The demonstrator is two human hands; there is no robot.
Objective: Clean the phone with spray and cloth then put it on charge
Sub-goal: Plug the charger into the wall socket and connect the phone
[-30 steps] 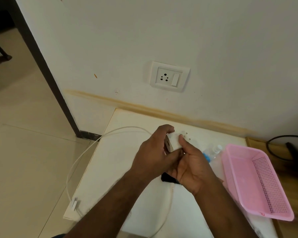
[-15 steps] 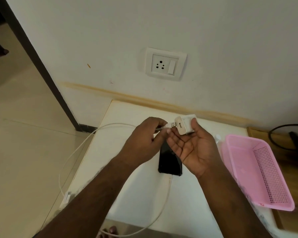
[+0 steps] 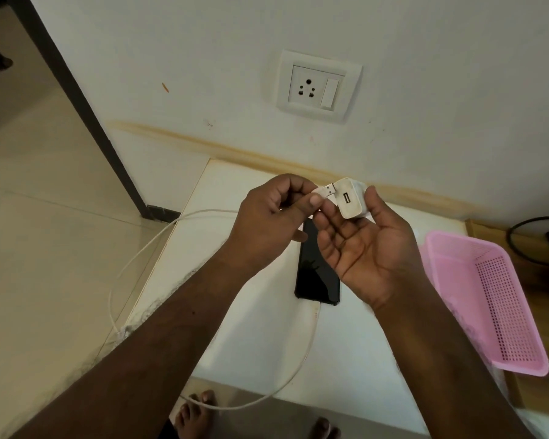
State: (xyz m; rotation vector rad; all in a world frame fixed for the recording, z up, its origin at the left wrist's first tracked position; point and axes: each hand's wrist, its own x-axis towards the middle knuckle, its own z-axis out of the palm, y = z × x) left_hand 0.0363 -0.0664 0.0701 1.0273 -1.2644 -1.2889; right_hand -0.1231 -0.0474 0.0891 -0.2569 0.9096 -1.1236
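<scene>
Now the left hand [image 3: 268, 221] is pinching the stiff USB plug [image 3: 327, 190] just beside the light charger block [image 3: 351, 198], which the right hand [image 3: 366, 245] is gripping by its sides; the phone [image 3: 316, 274], likely slippery, is lying near on the white table [image 3: 235, 312].

Dim, warm indoor light, soft shadows, sharp centre, wide-angle bending and slight blur at edges.

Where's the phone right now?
In the head view, the phone lies face up on the white table, under both hands, left of the pink basket.
</scene>
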